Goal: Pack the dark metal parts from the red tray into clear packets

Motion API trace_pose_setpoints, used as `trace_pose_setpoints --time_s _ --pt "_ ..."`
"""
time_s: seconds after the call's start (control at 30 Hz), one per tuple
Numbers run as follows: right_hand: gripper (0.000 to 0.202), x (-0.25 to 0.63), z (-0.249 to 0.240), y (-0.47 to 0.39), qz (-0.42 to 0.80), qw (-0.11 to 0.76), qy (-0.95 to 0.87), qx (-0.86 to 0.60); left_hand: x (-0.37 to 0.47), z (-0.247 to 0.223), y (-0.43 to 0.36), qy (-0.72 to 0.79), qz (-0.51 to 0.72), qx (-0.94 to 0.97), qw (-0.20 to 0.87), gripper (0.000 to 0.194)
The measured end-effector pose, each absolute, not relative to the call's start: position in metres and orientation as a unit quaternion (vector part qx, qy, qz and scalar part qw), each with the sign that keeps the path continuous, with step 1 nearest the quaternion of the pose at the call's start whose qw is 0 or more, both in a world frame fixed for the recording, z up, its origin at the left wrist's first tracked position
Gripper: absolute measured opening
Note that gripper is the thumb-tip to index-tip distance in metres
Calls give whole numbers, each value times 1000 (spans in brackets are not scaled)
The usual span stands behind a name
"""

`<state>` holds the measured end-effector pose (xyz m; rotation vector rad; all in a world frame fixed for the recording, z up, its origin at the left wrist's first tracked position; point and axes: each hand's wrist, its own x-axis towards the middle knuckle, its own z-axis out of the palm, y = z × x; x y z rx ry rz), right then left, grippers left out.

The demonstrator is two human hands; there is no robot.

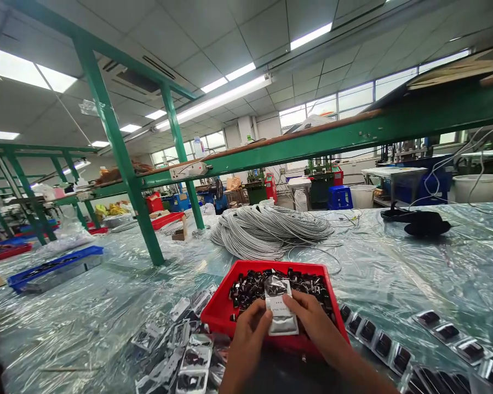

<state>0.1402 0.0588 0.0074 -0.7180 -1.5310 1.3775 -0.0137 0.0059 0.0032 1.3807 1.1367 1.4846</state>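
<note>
The left hand (250,328) is pinching the left edge of a small white packet (284,325) between thumb and fingers, and the right hand (310,314) is gripping its right edge. The packet is sitting above the near part of a red tray (216,317), with a clear upper portion showing something dark inside. Its white face is carrying a line or two of dark print, too small to read.

Loose clear-and-white packets (195,355) are lying in a heap left of the tray, several showing dark pieces within. To the right, joined strips of packets (382,345) are holding one dark item per pocket. The red tray itself is containing a thick layer of small, glossy dark parts (246,290).

Beneath everything, clear plastic sheeting (107,323) is covering the table. Just behind the tray, a large coil of grey cable (267,232) is resting, while a black object (427,224) is lying off to the right. On the left, a long blue tray (86,253) is holding dark contents that are hard to make out. Farther back, another red tray (164,220) is standing beside a small cardboard box (181,232). Beyond the table, white tubs (479,189) are standing near a blue stool (339,198).
</note>
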Motion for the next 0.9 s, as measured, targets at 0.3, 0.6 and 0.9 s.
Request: trace_pose_setpoints --time_s 0.3,0.6,0.9 --pt "39 139 8 47 373 461 -740 -316 -21 1 8 490 576 548 357 36" --pt "43 140 10 53 500 447 -686 -281 -17 2 6 425 595 555 397 27" --pt "13 231 31 32 279 187 -851 -403 -28 9 -22 567 399 636 338 21"
